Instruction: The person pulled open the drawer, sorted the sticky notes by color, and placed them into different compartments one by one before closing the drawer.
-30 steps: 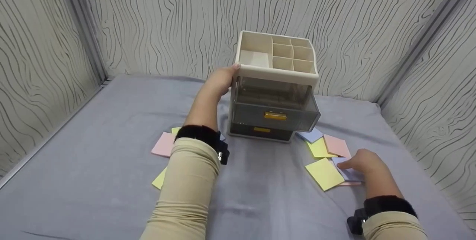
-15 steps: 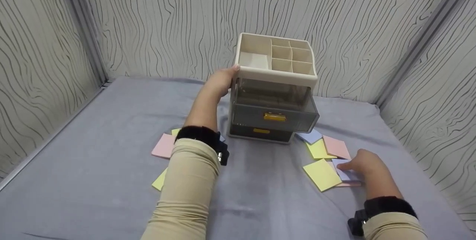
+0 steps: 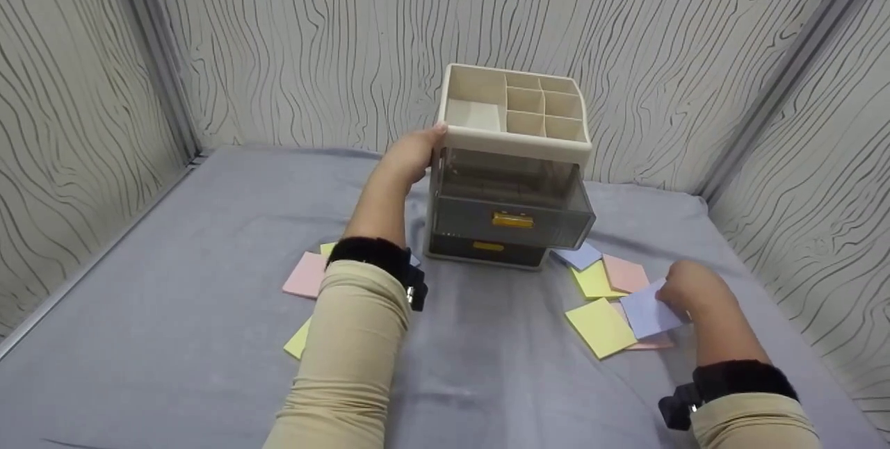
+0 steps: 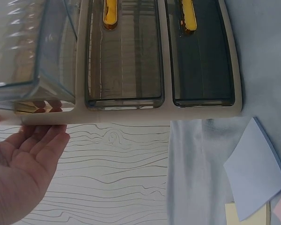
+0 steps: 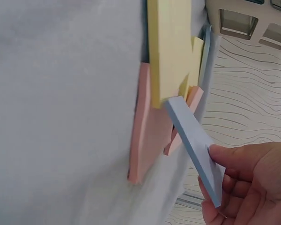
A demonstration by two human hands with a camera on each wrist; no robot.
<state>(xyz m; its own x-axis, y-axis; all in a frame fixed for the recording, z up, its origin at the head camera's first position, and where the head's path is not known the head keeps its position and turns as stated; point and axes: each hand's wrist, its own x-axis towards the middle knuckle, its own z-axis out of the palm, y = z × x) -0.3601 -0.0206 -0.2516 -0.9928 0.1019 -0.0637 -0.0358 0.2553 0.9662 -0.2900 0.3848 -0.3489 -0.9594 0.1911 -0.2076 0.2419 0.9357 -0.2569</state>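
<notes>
A cream desk organizer (image 3: 514,142) with smoky drawers and yellow handles stands upright at the back of the table, its top drawer (image 3: 462,216) pulled out. My left hand (image 3: 411,156) rests against its left side near the top, thumb at the front rim; in the left wrist view the fingers (image 4: 49,145) lie fairly straight along the side. With thumb and fingers, my right hand (image 3: 702,292) pinches a blue sticky note pad (image 5: 194,136). That pad is tilted, raised at the hand's end. Beneath and beside it lie a yellow pad (image 3: 601,327) and a pink pad (image 3: 657,343).
Further pink (image 3: 624,273), yellow (image 3: 596,281) and blue (image 3: 579,256) pads lie right of the organizer. On the left, a pink pad (image 3: 304,275) and a yellow pad (image 3: 297,339) are partly hidden by my left arm. Patterned walls (image 3: 375,32) enclose the grey cloth-covered table.
My right hand has taken hold of the blue pad and tilted its near end up, shifting slightly right. The left hand stays at the organizer's side.
</notes>
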